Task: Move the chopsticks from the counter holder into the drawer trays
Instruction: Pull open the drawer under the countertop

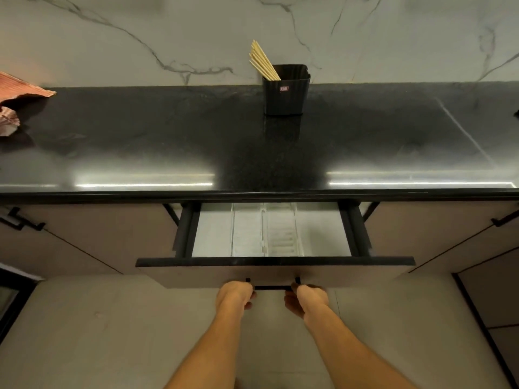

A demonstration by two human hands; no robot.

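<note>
Both hands on the drawer handle (271, 287), a thin black bar on the drawer front. Left hand (235, 293) grips the bar's left end, fingers (248, 305) curled under and closed round it. Right hand (308, 298) grips the right end the same way, fingers (292, 308) wrapped under the bar, thumb side up. Bare stretch of bar shows between the two fists.

Drawer (273, 261) stands part open, its black top edge just beyond the knuckles. Past that edge, the trays (264, 234): pale, long compartments running away from the fingers. One ribbed channel sits right of centre, plain ones on either side. No chopsticks lie in the visible part; the rear is hidden under the counter edge.

Counter (168, 141) is dark, glossy stone, well beyond the fingers, with light strips reflected near its front lip. Holder (286, 91), a black ribbed cup with a small red label, stands upright at the back of the counter, against the marbled wall (140, 37), roughly in line with the gap between the hands. Chopsticks (262, 61) stand bundled in it, pale wood, leaning left, tips well above the rim. Count not clear.

Far left of the left hand, a crumpled pink striped cloth (16, 99) lies on the counter, cut by the frame edge.
</note>
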